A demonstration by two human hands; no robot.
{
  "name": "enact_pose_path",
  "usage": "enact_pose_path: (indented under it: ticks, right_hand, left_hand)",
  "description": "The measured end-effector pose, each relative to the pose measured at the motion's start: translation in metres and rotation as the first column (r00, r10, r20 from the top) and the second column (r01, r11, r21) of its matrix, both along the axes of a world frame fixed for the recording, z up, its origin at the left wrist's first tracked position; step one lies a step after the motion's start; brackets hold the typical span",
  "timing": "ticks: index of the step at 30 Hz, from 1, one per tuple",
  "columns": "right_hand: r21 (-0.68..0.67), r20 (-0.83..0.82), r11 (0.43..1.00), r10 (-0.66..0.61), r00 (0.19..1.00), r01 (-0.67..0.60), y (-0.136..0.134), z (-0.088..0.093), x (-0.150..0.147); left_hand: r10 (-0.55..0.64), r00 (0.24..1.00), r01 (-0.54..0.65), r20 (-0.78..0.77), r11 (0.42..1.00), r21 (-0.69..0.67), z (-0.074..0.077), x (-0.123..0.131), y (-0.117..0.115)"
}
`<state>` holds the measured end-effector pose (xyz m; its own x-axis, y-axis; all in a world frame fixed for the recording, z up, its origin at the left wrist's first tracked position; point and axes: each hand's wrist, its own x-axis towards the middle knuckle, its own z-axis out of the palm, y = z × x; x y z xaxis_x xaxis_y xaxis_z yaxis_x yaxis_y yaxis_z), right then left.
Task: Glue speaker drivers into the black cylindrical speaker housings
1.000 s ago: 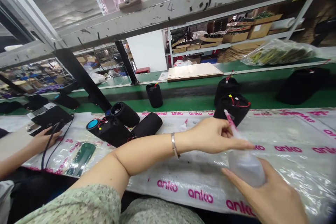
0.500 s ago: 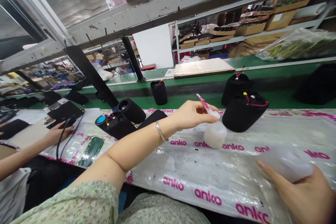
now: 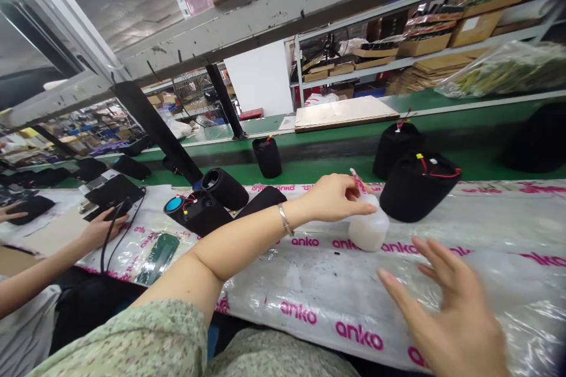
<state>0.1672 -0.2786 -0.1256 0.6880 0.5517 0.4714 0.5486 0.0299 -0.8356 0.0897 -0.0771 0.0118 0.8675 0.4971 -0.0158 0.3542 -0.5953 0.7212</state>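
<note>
My left hand point(image 3: 347, 197) is closed at the top of a squat, translucent white bottle point(image 3: 369, 230) standing on the plastic-covered table. Its fingers pinch a slim white nozzle with pink marks point(image 3: 360, 181), which points up and is partly hidden by the fingers. My right hand point(image 3: 460, 312) is open over the table at the lower right, blurred, with its fingers apart and nothing in them. Just beyond the bottle, to its right, stands a black fabric-covered cylinder point(image 3: 411, 191) with red wires and a yellow connector on top.
A second black cylinder point(image 3: 395, 150) stands behind. More black speaker-like cylinders point(image 3: 225, 188) lie left of my arm. A co-worker's hand point(image 3: 104, 225) touches a black device with cables at far left. A green conveyor belt point(image 3: 309, 156) runs behind the table, beneath a metal beam point(image 3: 274, 20).
The translucent white rounded object has left my right hand, which has opened and moved left. My left hand has brought the nozzle slightly right and down against the bottle.
</note>
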Motion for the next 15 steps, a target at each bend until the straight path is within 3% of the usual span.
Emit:
enact_pose_path:
  ticks: [6, 15]
  right_hand:
    - [-0.180, -0.026, 0.980, 0.086, 0.996, -0.089, 0.073, -0.001, 0.028]
    - [-0.219, -0.147, 0.974, 0.025, 0.989, -0.057, 0.088, -0.006, 0.018]
  left_hand:
    - [-0.104, 0.991, 0.122, -0.081, 0.960, 0.252, 0.005, 0.011, -0.006]
    - [-0.168, 0.970, 0.225, -0.177, 0.897, 0.380, 0.008, 0.016, -0.004]
